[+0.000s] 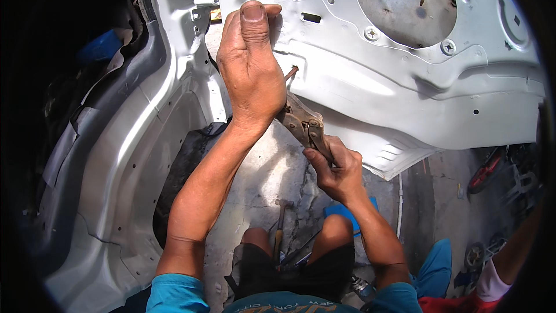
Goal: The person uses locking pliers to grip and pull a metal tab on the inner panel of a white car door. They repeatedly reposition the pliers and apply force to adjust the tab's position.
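My left hand (246, 66) is raised in front of the white door panel (382, 93). Its thumb points up and its fingers bend behind it; whatever they may hold is hidden. My right hand (339, 168) grips the handles of worn, rusty locking pliers (307, 124). The pliers' jaws disappear behind my left wrist. Close to the heel of my left hand, a thin rusty rod (291, 73) runs into a small hole in the panel. I cannot see whether the jaws hold the rod.
A white door frame (110, 179) curves along the left side. The panel's large round opening (405, 3) is at upper right. On the floor lie a hammer (281, 220) and a blue object (350, 214). Another person's arm (518, 243) enters at lower right.
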`<action>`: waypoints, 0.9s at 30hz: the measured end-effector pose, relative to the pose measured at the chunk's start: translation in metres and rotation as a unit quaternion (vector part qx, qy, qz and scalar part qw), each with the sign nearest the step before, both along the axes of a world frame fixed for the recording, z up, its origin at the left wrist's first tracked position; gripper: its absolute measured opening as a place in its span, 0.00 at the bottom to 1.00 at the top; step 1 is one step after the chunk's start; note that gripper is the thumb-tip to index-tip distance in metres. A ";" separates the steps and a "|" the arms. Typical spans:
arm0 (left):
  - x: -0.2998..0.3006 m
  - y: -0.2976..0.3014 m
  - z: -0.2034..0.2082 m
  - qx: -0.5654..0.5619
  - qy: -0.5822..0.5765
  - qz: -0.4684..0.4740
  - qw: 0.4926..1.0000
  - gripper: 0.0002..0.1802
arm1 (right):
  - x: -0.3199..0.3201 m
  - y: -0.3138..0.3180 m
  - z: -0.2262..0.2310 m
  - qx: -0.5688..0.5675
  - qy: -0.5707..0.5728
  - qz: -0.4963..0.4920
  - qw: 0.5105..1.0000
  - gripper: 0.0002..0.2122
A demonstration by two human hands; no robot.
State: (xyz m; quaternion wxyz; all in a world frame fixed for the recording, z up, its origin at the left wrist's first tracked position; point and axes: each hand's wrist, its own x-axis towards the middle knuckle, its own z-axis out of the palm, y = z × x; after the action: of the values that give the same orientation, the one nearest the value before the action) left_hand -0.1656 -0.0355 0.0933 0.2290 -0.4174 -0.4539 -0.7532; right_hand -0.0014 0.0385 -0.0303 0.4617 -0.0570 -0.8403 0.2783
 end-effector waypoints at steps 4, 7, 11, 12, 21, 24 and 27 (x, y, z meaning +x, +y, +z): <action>-0.005 0.004 -0.002 0.009 0.011 -0.009 1.000 0.32 | -0.008 -0.002 -0.007 -0.012 0.018 0.014 1.000 0.10; -0.002 0.002 0.001 -0.001 0.034 0.029 0.999 0.32 | -0.017 0.000 -0.016 -0.025 0.052 0.025 0.998 0.09; -0.002 -0.001 0.001 -0.013 0.058 0.073 0.996 0.31 | -0.021 -0.002 -0.021 -0.041 0.058 0.022 0.997 0.09; -0.003 -0.001 0.001 -0.011 0.061 0.071 0.996 0.31 | -0.023 -0.002 -0.022 -0.035 0.067 0.021 0.997 0.09; -0.007 -0.001 0.000 0.005 0.103 0.084 0.991 0.29 | -0.048 0.000 -0.042 -0.030 0.092 0.016 0.995 0.13; -0.011 0.002 -0.001 0.015 0.128 0.095 0.987 0.27 | -0.055 -0.003 -0.046 -0.061 0.096 0.032 0.993 0.13; -0.011 0.002 0.000 0.015 0.147 0.103 0.984 0.25 | -0.068 -0.007 -0.052 -0.090 0.112 0.047 0.988 0.13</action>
State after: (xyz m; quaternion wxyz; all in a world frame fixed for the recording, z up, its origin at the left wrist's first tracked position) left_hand -0.1764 -0.0338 0.0937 0.3759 -0.4709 -0.4445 -0.6629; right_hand -0.0690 0.0312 -0.0819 0.5325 -0.0267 -0.7566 0.3786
